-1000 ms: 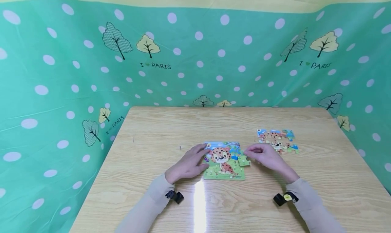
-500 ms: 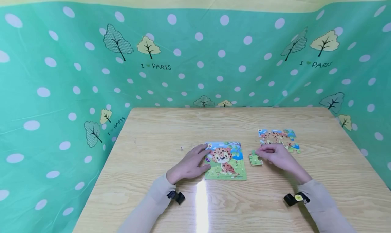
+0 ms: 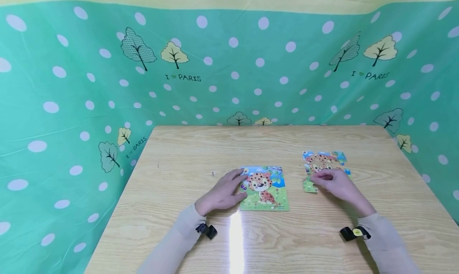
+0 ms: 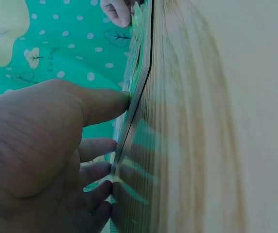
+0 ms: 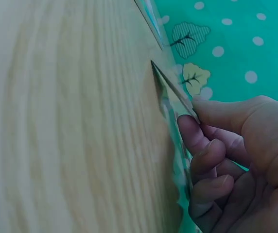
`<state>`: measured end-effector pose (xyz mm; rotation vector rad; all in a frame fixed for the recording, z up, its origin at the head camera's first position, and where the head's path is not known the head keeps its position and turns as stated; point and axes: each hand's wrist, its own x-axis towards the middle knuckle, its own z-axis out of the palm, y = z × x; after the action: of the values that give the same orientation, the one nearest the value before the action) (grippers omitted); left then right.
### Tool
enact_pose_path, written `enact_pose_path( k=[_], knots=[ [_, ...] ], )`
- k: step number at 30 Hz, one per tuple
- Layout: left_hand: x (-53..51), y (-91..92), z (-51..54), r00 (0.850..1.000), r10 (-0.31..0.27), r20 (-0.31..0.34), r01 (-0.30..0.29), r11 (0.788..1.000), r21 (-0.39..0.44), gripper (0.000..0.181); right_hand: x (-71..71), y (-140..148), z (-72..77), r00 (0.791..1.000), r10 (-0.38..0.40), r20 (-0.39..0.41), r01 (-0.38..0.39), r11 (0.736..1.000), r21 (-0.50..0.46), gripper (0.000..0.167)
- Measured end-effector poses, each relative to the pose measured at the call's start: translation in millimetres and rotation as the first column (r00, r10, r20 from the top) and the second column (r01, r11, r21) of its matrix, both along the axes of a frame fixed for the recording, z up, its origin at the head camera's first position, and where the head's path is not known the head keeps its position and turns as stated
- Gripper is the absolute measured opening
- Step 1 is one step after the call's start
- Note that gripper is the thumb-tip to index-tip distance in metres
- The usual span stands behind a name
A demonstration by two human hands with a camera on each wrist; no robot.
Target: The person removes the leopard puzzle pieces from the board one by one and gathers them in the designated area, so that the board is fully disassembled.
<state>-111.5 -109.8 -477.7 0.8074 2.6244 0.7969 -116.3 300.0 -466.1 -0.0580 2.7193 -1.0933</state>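
My left hand (image 3: 223,192) rests at the left edge of a square picture board (image 3: 267,204) printed with a spotted leopard cub. In the left wrist view, the thumb and fingers lie along the edge of that board (image 4: 141,80). Between thumb and fingertips, my right hand (image 3: 338,184) pinches a green jigsaw puzzle piece (image 3: 308,185). The piece is at the lower left of several leopard puzzle pieces (image 3: 319,158) laid together on the table. In the right wrist view the pinched puzzle piece (image 5: 173,87) is tilted, one edge raised. My right hand hides part of the laid pieces.
Wooden table (image 3: 186,146) under everything, with a bright light reflection near the front. A tiny dark speck (image 3: 212,173) lies left of the board. A green dotted curtain (image 3: 215,66) surrounds the table's back and sides.
My right hand has carried the green puzzle piece rightward from the board's right edge to the laid puzzle pieces. The left hand has stayed at the board's left edge.
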Motion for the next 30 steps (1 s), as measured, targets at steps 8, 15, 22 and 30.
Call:
enact_pose_path(
  k=[8, 15, 22, 30],
  knots=[
    [-0.1, 0.0, 1.6, 1.0, 0.005, 0.008, -0.005, 1.0, -0.009, 0.07, 1.4, 13, 3.3, 0.999, 0.007, -0.033, -0.005, 0.999, 0.05, 0.037],
    [0.0, 0.5, 0.6, 1.0, 0.004, 0.01, -0.004, 1.0, 0.004, 0.069, 3.8, 12, 4.0, 0.993, 0.034, -0.113, -0.021, 0.994, 0.11, 0.027],
    [-0.3, 0.6, -0.6, 1.0, -0.001, 0.004, 0.001, 1.0, 0.013, 0.068, 4.6, 9, 3.3, 0.987, 0.04, -0.153, -0.02, 0.991, 0.131, 0.021],
    [0.2, 0.3, 0.0, 1.0, 0.003, 0.001, -0.003, 1.0, 0.011, 0.068, 4.2, 8, 2.3, 0.98, 0.036, -0.196, -0.002, 0.985, 0.172, 0.019]
  ],
)
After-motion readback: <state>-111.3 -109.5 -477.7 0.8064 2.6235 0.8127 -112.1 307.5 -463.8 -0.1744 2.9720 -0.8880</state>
